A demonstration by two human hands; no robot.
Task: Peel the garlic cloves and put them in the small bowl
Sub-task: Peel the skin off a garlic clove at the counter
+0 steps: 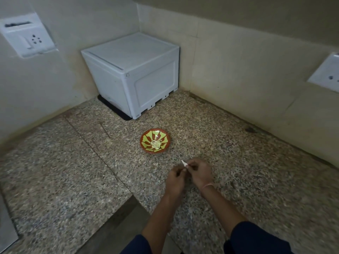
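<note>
Two hands pinch clove (184, 163): left hand (176, 177), right hand (200, 173); bowl (163, 136) at 11 o'clock. Clove likely light, firm, papery-skinned; hold by ends.

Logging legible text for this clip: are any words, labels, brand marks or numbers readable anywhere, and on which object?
No text can be read in this frame.
White box: plain panels, no label visible.
Left socket plate: no legible marking.
Right socket plate: no legible marking.
Small bowl: painted pattern only, no lettering.
</note>
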